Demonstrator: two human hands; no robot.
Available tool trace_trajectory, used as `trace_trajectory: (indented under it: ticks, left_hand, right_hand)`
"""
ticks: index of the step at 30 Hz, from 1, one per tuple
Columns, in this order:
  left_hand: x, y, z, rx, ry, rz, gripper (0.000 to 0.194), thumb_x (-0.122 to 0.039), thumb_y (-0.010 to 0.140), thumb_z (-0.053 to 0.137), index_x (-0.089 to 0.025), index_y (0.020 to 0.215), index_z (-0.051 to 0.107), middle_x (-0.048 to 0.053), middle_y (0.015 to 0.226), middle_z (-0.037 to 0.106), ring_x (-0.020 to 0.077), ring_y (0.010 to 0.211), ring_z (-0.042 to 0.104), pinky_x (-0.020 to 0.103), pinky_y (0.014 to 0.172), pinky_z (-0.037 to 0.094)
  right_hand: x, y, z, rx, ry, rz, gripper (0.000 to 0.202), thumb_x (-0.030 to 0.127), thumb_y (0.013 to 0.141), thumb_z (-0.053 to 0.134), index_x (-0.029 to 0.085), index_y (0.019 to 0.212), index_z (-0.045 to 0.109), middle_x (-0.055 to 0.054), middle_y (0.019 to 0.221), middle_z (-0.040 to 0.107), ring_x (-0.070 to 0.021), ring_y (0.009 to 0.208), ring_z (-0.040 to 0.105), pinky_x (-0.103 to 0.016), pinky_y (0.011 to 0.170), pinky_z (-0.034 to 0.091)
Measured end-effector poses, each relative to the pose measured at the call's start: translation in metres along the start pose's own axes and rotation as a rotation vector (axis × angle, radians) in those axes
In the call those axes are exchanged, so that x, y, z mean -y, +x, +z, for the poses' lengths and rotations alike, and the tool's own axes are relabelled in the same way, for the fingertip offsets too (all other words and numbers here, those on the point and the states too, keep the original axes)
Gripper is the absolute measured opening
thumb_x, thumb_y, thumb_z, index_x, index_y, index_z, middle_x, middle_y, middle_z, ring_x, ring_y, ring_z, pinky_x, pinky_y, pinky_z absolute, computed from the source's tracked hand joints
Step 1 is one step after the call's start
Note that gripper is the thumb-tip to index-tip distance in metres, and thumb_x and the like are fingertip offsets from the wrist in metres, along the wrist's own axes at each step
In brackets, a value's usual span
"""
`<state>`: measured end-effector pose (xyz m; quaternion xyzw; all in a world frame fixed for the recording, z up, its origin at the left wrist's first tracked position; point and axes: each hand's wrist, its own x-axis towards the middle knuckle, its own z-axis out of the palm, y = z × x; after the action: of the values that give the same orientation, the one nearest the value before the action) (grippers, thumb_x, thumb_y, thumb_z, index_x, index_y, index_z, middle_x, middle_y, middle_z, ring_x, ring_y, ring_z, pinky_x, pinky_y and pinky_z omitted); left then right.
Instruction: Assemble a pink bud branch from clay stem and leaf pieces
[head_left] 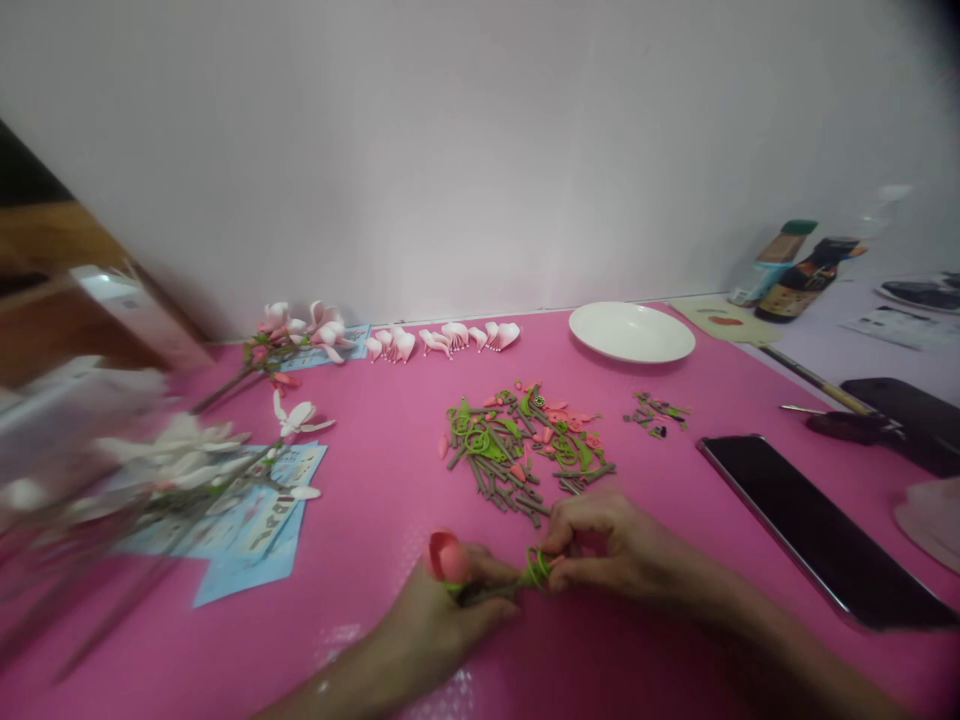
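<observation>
My left hand point(442, 610) is closed round a brown toy flower branch point(487, 592) with a coral bud point(444, 555) at its left end. Light green rings point(536, 568) sit at the branch's right end. There the thumb and fingers of my right hand point(607, 545) pinch a small coral-coloured piece, mostly covered by the fingertips. Just beyond both hands lies a loose pile of brown stem pieces point(491, 475), green parts and coral bits. Rows of pale pink petals point(450, 338) lie along the far edge.
Built white flowers point(180, 450) lie over blue instruction sheets point(281, 520) at left, with pink flowers point(300, 330) behind. A white plate point(631, 332) stands at the back. At right are a phone point(817, 520), a small parts pile point(656, 412), a screwdriver point(840, 425) and bottles point(802, 282).
</observation>
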<state>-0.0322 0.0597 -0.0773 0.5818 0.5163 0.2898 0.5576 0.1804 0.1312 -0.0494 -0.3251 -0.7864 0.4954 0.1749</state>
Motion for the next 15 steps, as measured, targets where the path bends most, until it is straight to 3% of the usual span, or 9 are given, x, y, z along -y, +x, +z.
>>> trace_trajectory:
  ticks: [4,12,15]
  left_hand:
    - [-0.0004,0.0005,0.0019,-0.030,-0.057,-0.014,0.015,-0.017,0.071,0.064,-0.017,0.083,0.072,0.002,0.080,0.063,0.0157,0.075,0.058,0.026,0.068,0.045]
    - [0.0029,0.0010,0.0046,-0.093,-0.185,-0.084,0.019,-0.023,0.065,0.069,-0.016,0.083,0.067,0.003,0.082,0.063,0.0163,0.076,0.058,0.029,0.071,0.047]
    - [0.0067,0.0015,0.0051,-0.090,-0.302,-0.087,0.028,-0.026,0.064,0.072,-0.015,0.089,0.064,0.001,0.075,0.061,0.0133,0.069,0.055,0.027,0.065,0.044]
  right_hand:
    - [0.0010,0.0004,0.0001,-0.003,0.022,0.006,0.012,0.029,0.076,0.071,0.018,0.078,0.070,0.000,0.072,0.067,-0.0113,0.067,0.058,-0.022,0.062,0.044]
    - [0.0055,-0.0010,-0.0007,-0.047,-0.036,-0.131,0.017,0.032,0.079,0.069,0.016,0.086,0.067,-0.003,0.079,0.068,-0.0142,0.076,0.061,-0.025,0.069,0.047]
    - [0.0058,-0.0003,-0.0009,-0.080,-0.057,-0.171,0.017,0.031,0.079,0.069,0.017,0.089,0.068,-0.003,0.079,0.067,-0.0135,0.074,0.061,-0.024,0.068,0.047]
